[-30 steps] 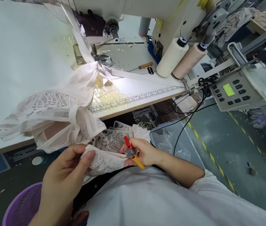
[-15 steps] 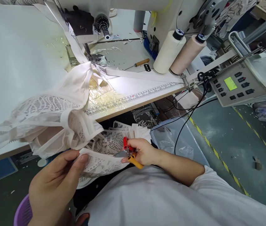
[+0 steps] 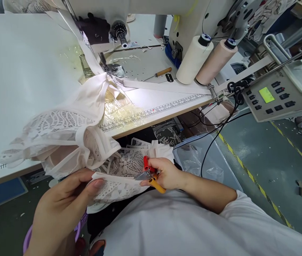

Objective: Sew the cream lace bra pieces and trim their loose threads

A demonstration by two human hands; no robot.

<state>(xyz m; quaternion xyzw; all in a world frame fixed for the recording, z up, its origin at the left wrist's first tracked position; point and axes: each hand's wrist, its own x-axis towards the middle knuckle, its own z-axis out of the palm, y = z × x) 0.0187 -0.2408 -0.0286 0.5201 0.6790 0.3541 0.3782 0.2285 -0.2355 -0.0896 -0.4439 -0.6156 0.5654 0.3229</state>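
Observation:
My left hand (image 3: 68, 202) pinches the edge of a white lace garment (image 3: 116, 188) between thumb and fingers, below the table's front edge. My right hand (image 3: 164, 173) is closed around scissors (image 3: 156, 185) with red and orange handles. Their blades point left and lie against the garment's upper edge; the tips are hard to make out. Another white lace piece with cups (image 3: 62, 124) lies on the table and hangs over its front edge, its upper end at the sewing machine's needle area (image 3: 104, 64).
Two thread cones, one white (image 3: 193, 60) and one beige (image 3: 216, 62), stand right of the machine. An awl (image 3: 163, 72) lies behind the white strip. A control box (image 3: 279, 94), black cables and a clear bin (image 3: 209, 160) are on the right.
The whole view has shifted slightly, with things appearing a little lower and further right. Both hands keep their holds; the garment's edge between them looks nearly the same.

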